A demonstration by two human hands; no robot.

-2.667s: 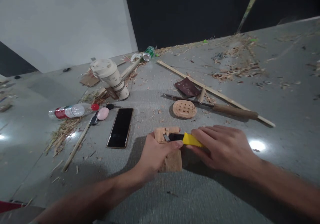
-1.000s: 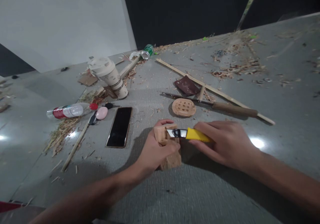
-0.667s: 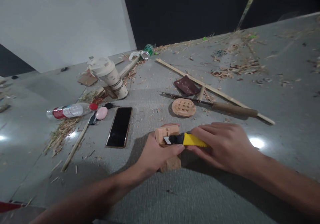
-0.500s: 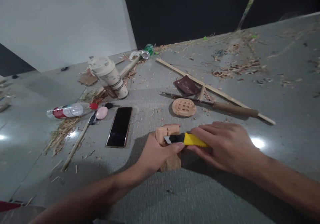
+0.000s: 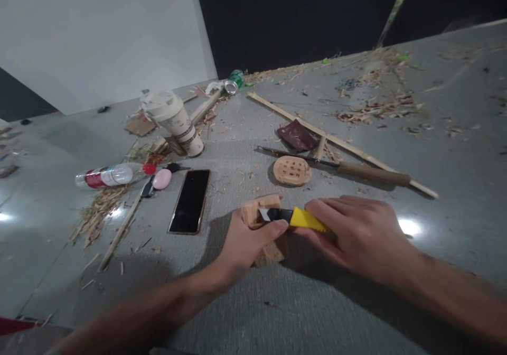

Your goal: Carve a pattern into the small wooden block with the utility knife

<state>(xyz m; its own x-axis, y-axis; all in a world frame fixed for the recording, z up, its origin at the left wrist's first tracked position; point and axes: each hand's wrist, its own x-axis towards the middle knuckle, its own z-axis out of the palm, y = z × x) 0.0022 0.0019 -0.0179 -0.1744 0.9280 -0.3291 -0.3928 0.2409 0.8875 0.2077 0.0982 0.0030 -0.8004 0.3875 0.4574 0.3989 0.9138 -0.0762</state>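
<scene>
The left hand [image 5: 243,243] grips a wooden block [image 5: 273,251], right of the phone [image 5: 189,202]; the right hand [image 5: 356,233] grasps a yellow knife [image 5: 297,217], its blade [image 5: 263,215] at the block's far end. Short, light strokes seem best (the left thumb [image 5: 276,229], close to the blade, would be safer toward the near end).

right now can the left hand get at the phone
Probably yes: the phone lies just left of the left hand, with nothing standing between them. But that hand grips the wooden block, so it would likely need to let go first.
</scene>
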